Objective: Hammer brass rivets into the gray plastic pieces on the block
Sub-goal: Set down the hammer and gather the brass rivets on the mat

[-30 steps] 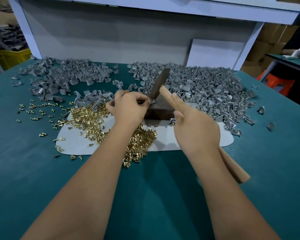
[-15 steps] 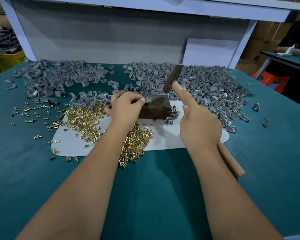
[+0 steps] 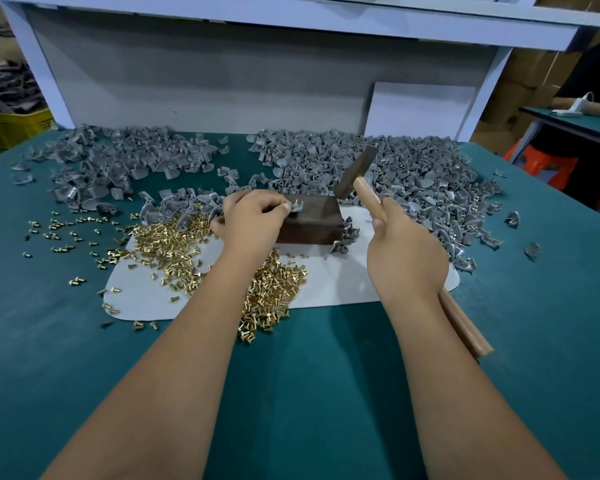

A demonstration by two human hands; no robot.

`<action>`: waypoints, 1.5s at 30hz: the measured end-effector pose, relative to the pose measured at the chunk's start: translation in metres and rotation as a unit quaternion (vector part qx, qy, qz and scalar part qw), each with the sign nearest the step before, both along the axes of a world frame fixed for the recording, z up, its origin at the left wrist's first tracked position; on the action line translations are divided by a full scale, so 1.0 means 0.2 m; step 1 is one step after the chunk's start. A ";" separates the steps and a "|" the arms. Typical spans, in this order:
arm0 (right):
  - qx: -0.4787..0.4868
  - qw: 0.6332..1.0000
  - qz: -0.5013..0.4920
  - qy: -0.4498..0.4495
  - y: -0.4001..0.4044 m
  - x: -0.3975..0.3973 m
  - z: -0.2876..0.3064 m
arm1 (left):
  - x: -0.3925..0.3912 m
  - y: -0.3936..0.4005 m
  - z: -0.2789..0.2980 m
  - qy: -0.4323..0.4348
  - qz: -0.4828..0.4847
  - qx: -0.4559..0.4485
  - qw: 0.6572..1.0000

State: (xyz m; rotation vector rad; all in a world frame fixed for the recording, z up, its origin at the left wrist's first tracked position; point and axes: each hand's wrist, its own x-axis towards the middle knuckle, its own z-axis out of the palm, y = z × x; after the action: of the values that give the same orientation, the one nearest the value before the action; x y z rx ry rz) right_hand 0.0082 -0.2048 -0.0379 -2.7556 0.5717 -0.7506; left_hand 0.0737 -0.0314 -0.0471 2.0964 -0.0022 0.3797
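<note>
A dark block (image 3: 309,221) sits on a white mat (image 3: 329,282) on the green table. My left hand (image 3: 252,220) pinches a small gray plastic piece (image 3: 297,205) on the block's top left corner. My right hand (image 3: 404,256) grips the wooden handle of a hammer (image 3: 359,168), whose dark head is raised above the block's right end. Several brass rivets (image 3: 174,249) lie heaped on the mat under my left wrist and scattered to the left. I cannot see a rivet in the held piece.
Large heaps of gray plastic pieces (image 3: 413,174) cover the table behind and right of the block, with another heap (image 3: 118,161) at the back left. A white panel (image 3: 418,110) leans on the gray back wall. A yellow crate (image 3: 13,124) stands far left.
The hammer head has lifted off the block and swung up to the right. My left hand has kept the gray piece on the block.
</note>
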 end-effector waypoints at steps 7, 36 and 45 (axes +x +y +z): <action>-0.065 0.996 -0.039 0.048 -0.02 0.02 -0.01 | 0.01 0.00 0.00 0.008 -0.002 -0.010 1.000; 0.255 0.948 0.173 -0.082 0.30 0.30 0.02 | 0.05 0.02 -0.05 -0.074 -0.006 0.079 0.994; 0.257 0.952 0.132 -0.103 0.36 0.31 -0.01 | 0.05 0.01 -0.04 -0.079 0.012 0.110 0.991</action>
State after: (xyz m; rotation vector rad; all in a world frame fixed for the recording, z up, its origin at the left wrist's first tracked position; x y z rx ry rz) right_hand 0.0700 -0.1334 -0.0400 -2.1834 0.2920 -0.6966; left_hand 0.0829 -0.0297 -0.0542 2.2799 -0.1181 0.5824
